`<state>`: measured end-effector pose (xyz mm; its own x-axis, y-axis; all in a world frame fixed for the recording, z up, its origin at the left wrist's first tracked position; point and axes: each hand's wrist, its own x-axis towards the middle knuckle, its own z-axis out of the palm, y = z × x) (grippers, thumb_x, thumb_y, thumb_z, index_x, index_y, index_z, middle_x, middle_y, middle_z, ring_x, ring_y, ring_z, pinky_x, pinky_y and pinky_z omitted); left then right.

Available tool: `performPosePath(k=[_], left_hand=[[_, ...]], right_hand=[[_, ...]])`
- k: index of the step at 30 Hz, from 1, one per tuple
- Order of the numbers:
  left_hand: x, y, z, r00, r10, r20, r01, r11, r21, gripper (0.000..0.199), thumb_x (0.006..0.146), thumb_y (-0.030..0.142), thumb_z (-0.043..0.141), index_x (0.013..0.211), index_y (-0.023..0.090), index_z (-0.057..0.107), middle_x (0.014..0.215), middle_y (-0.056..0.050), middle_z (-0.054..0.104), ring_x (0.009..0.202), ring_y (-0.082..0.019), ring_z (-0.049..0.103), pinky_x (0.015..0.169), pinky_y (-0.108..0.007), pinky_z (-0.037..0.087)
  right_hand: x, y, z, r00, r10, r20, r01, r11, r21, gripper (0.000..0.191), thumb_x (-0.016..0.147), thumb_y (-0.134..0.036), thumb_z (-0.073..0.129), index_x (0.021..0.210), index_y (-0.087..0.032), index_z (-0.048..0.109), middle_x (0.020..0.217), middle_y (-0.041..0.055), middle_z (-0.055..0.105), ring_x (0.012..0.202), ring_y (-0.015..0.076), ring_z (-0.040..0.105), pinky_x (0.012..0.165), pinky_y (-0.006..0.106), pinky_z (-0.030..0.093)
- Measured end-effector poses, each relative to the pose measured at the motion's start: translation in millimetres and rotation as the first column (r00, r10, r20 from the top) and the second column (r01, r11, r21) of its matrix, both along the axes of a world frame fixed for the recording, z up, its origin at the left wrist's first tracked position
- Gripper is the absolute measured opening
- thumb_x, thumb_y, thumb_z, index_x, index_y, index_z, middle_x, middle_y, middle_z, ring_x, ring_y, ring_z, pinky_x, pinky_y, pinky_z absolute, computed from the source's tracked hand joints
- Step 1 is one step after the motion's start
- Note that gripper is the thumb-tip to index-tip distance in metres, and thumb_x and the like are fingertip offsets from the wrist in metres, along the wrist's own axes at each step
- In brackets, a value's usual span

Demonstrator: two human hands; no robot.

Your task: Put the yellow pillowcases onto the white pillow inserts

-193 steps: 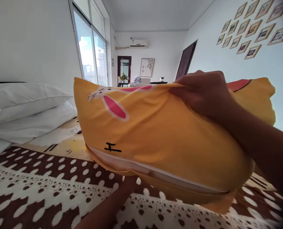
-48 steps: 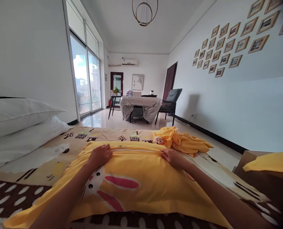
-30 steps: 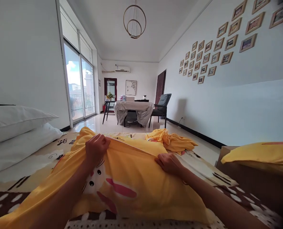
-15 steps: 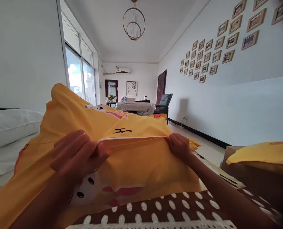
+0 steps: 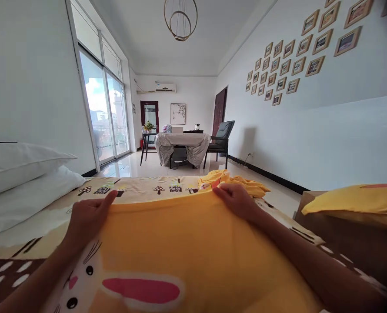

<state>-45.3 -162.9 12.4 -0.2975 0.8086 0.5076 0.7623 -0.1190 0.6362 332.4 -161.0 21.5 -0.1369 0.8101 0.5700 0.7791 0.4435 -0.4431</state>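
Observation:
A yellow pillowcase (image 5: 187, 239) with a printed white rabbit with pink ears is stretched between my hands. My left hand (image 5: 88, 217) grips its upper left corner, the thumb pointing up. At the upper right, my right hand (image 5: 237, 199) pinches the top edge. The cloth hangs down toward me from that taut edge and runs off the bottom of the view. Just beyond my right hand, more crumpled yellow cloth (image 5: 250, 184) lies on the patterned bed cover (image 5: 144, 184).
White pillows (image 5: 20, 191) are stacked on the left of the bed. A yellow-cased pillow (image 5: 359, 202) rests on a brown box (image 5: 340, 239) at the right. Farther back stand a plastic-covered table (image 5: 182, 145) and a black chair (image 5: 222, 139).
The pillowcase has swung down from a raised, bunched fold and is now spread flat toward me. Both hands still grip its edge, the left one shifted left. More bed cover and floor show behind.

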Motion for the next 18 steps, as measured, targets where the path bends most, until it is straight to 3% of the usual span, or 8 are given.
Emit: performPosePath(k=[2, 4, 6, 8, 11, 13, 15, 18], left_hand=[[-1.3, 5.3, -27.3, 0.998, -0.068, 0.011, 0.069, 0.987, -0.144, 0.058, 0.076, 0.065, 0.036, 0.04, 0.02, 0.046, 0.041, 0.002, 0.039, 0.048, -0.015, 0.041, 0.048, -0.027, 0.033], [-9.3, 4.6, -53.6, 0.975, -0.219, -0.043, 0.203, 0.949, -0.243, 0.057, 0.076, 0.065, 0.033, 0.043, 0.02, 0.046, 0.045, 0.0, 0.045, 0.049, -0.016, 0.043, 0.049, -0.028, 0.035], [-20.4, -1.4, -73.9, 0.901, -0.413, -0.135, 0.355, 0.879, -0.32, 0.047, 0.068, 0.063, 0.045, 0.048, 0.021, 0.05, 0.05, -0.001, 0.052, 0.054, -0.019, 0.049, 0.053, -0.028, 0.039], [-29.9, -9.9, -83.3, 0.81, -0.551, -0.199, 0.447, 0.801, -0.399, 0.036, 0.055, 0.056, 0.064, 0.065, 0.022, 0.062, 0.066, -0.002, 0.063, 0.067, -0.022, 0.056, 0.06, -0.029, 0.044], [-32.7, -17.6, -73.2, 0.741, -0.633, -0.223, 0.445, 0.712, -0.543, 0.048, 0.049, 0.043, 0.075, 0.094, 0.028, 0.068, 0.09, -0.002, 0.069, 0.084, -0.026, 0.061, 0.07, -0.029, 0.047], [-27.2, -15.5, -54.6, 0.725, -0.639, -0.258, 0.39, 0.69, -0.61, 0.03, 0.059, 0.041, 0.07, 0.086, 0.028, 0.071, 0.086, -0.001, 0.07, 0.082, -0.025, 0.063, 0.068, -0.028, 0.046], [-19.2, -9.6, -33.5, 0.703, -0.625, -0.339, 0.346, 0.717, -0.604, 0.017, 0.065, 0.041, 0.064, 0.073, 0.026, 0.07, 0.08, -0.002, 0.07, 0.078, -0.025, 0.063, 0.065, -0.028, 0.044], [-7.9, -2.3, -6.4, 0.635, -0.542, -0.551, 0.285, 0.827, -0.485, 0.021, 0.074, 0.041, 0.056, 0.068, 0.024, 0.067, 0.075, -0.004, 0.069, 0.074, -0.025, 0.062, 0.061, -0.03, 0.04]], right_hand=[[4.6, -0.4, -9.5, 0.986, 0.119, 0.12, -0.098, 0.98, -0.171, 0.041, 0.086, -0.053, 0.04, 0.068, -0.019, 0.054, 0.061, -0.0015, 0.05, 0.058, 0.0119, 0.045, 0.054, 0.024, 0.033], [9.6, -8.5, -18.2, 0.934, 0.279, 0.221, -0.177, 0.903, -0.391, 0.035, 0.08, -0.053, 0.052, 0.089, -0.02, 0.063, 0.08, 0.0017, 0.062, 0.072, 0.016, 0.055, 0.061, 0.024, 0.039], [14.3, -20.5, -27.5, 0.887, 0.371, 0.274, -0.168, 0.813, -0.557, 0.046, 0.064, -0.051, 0.072, 0.1, -0.024, 0.064, 0.094, 0.0028, 0.065, 0.084, 0.0207, 0.058, 0.067, 0.025, 0.042], [17.3, -31.3, -36.4, 0.872, 0.394, 0.29, -0.122, 0.748, -0.652, 0.063, 0.049, -0.044, 0.082, 0.106, -0.027, 0.062, 0.1, 0.0021, 0.065, 0.09, 0.0232, 0.059, 0.069, 0.025, 0.043], [16.0, -38.6, -40.6, 0.859, 0.386, 0.337, -0.041, 0.708, -0.705, 0.059, 0.053, -0.035, 0.081, 0.107, -0.028, 0.06, 0.096, 0.0013, 0.065, 0.086, 0.0226, 0.06, 0.064, 0.025, 0.041], [10.6, -37.6, -33.1, 0.828, 0.349, 0.439, 0.02, 0.763, -0.646, 0.05, 0.059, -0.033, 0.077, 0.106, -0.027, 0.062, 0.092, 0.0024, 0.065, 0.083, 0.023, 0.06, 0.06, 0.025, 0.038], [3.3, -34.6, -18.2, 0.778, 0.283, 0.561, 0.068, 0.85, -0.522, 0.034, 0.065, -0.032, 0.072, 0.098, -0.026, 0.066, 0.088, 0.004, 0.066, 0.081, 0.023, 0.059, 0.058, 0.025, 0.033], [-6.7, -29.4, 8.5, 0.711, 0.16, 0.685, 0.102, 0.94, -0.326, 0.016, 0.075, -0.025, 0.06, 0.088, -0.024, 0.07, 0.08, 0.0052, 0.066, 0.074, 0.02, 0.059, 0.055, 0.026, 0.027]])
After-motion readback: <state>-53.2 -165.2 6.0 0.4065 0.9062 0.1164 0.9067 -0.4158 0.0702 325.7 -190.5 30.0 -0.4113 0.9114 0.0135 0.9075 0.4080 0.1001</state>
